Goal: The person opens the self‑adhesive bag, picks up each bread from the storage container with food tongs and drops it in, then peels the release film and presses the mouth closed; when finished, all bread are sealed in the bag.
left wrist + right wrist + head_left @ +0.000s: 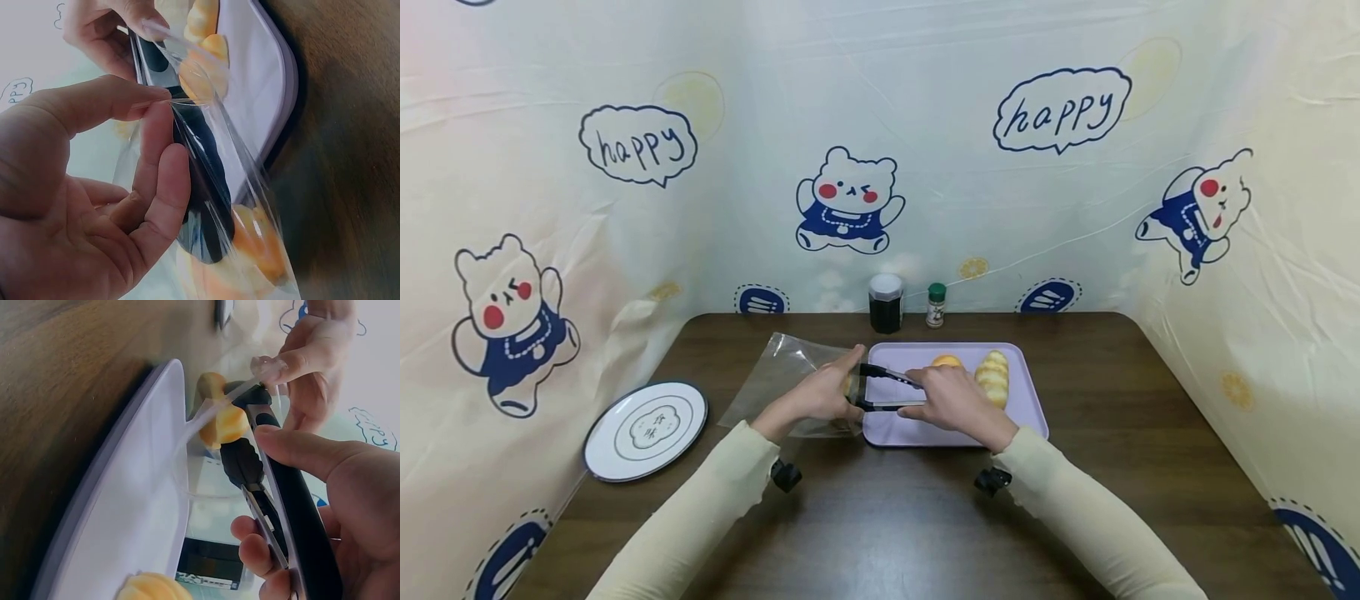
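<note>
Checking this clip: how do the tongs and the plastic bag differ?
The tongs are black and metallic, while the plastic bag is see-through. The tongs are narrow; the plastic bag is broad. The right hand grips the tongs; the left hand pinches the plastic bag's edge. Both are hand-held.

Head view: the camera looks forward and down from above the near side of the tabletop (pixel 880 517), far enough back to include the patterned cloth backdrop (pixel 940 217). Left wrist view: close range, past the left hand (pixel 94 169) towards the right hand (pixel 112 34); scene turned sideways, tabletop at the right edge. Right wrist view: equally close, facing the opposite way, tabletop at upper left. Shared by both wrist views: the hands, tongs (pixel 306 519) and tray (pixel 125 487).
</note>
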A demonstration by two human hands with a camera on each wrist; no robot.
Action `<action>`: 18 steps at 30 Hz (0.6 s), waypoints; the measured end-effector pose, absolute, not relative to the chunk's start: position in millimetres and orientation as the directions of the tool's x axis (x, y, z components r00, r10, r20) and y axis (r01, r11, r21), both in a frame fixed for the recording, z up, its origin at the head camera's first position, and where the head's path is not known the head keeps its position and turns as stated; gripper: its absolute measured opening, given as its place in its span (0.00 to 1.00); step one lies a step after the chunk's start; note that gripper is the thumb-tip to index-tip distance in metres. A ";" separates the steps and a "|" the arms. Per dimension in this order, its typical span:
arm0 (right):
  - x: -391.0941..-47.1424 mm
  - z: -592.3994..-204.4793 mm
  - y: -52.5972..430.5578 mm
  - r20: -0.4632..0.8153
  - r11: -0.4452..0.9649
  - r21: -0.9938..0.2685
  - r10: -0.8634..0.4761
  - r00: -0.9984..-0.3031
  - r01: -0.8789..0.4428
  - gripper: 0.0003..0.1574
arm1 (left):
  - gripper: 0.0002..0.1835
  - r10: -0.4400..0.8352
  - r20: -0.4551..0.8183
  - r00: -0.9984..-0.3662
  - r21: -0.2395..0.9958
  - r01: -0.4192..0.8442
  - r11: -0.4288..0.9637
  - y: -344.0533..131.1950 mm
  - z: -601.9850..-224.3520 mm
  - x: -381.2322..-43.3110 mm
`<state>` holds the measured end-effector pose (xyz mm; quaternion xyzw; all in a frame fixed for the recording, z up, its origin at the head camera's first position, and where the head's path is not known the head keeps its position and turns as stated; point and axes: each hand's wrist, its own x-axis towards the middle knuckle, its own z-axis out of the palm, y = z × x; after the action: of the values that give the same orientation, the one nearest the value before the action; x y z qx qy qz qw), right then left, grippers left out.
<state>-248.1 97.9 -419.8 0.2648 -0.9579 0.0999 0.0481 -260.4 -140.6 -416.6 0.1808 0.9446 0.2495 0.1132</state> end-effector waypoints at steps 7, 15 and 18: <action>-249.9 -421.8 95.3 0.133 0.844 -0.195 -0.482 -0.866 -0.499 0.39 | 0.62 0.409 -0.100 -0.907 0.530 0.300 0.794 -141.0 -416.8 -259.3; -250.9 -421.2 90.6 0.121 0.855 -0.172 -0.474 -0.872 -0.489 0.39 | 0.61 0.463 -0.069 -0.883 0.538 0.358 0.763 -139.1 -417.9 -257.4; -251.1 -421.6 90.4 0.123 0.855 -0.175 -0.474 -0.872 -0.489 0.39 | 0.62 0.452 -0.089 -0.887 0.535 0.340 0.773 -138.8 -416.0 -256.7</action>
<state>-251.1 90.4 -421.6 0.2500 -0.9623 0.1005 0.0378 -256.7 -138.8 -416.0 0.2117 0.9355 0.2619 0.1070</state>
